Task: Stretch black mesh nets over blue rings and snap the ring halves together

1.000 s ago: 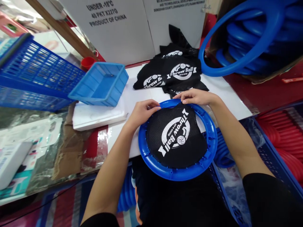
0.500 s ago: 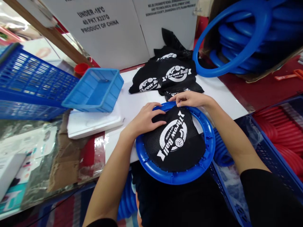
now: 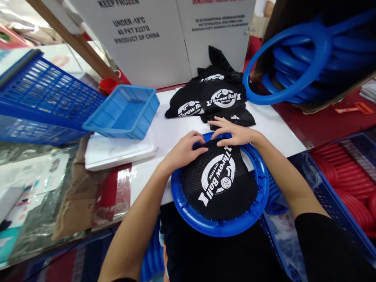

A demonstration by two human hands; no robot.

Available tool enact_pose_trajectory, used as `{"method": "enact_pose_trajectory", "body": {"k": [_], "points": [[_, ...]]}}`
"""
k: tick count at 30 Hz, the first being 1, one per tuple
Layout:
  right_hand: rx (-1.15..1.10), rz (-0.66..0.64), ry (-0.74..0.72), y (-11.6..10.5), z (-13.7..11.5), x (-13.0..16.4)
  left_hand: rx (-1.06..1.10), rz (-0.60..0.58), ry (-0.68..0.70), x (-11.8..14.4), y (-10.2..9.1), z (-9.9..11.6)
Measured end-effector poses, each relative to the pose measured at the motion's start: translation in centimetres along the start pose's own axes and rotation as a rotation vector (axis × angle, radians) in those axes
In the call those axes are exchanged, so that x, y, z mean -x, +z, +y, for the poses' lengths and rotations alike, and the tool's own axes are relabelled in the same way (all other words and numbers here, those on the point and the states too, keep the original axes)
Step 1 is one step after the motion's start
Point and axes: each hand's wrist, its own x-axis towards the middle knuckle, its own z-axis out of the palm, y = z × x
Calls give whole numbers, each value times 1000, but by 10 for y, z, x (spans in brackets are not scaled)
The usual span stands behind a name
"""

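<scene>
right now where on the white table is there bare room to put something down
One bare strip of white table lies between the light blue tray and the pile of black nets. Another runs right of that pile, below the leaning blue ring. It is crowded where the left hand and right hand press the black net in the blue ring frame.

The net (image 3: 219, 182) in the blue ring (image 3: 223, 227) carries a white logo reading "Throw Ball", with smaller "FLY & CATCH" inside it. The loose nets (image 3: 216, 100) behind show the same "Throw Ball" logo. The left carton (image 3: 138, 43) reads "KEEP FROZEN", "UNDER -18°C", "40 PKT X227G", "PRODUCT OF CHINA". The right carton (image 3: 217, 35) bears small address lines, partly legible: "ZHANGZHOU CITY, FUJIAN PROVINCE".
</scene>
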Motion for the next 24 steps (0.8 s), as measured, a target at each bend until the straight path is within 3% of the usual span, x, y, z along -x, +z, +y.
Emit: {"method": "enact_pose_trajectory", "body": {"k": [5, 11, 16, 24], "points": [[31, -8, -26, 3, -2, -1, 168, 148, -128, 1, -2, -3], [-31, 118, -47, 10, -4, -8, 241, 230, -187, -6, 1, -7], [-147, 188, 40, 11, -5, -11, 288, 169, -208, -16, 0, -11], [-67, 188, 104, 12, -1, -17, 349, -1, -230, -21, -15, -20]]}}
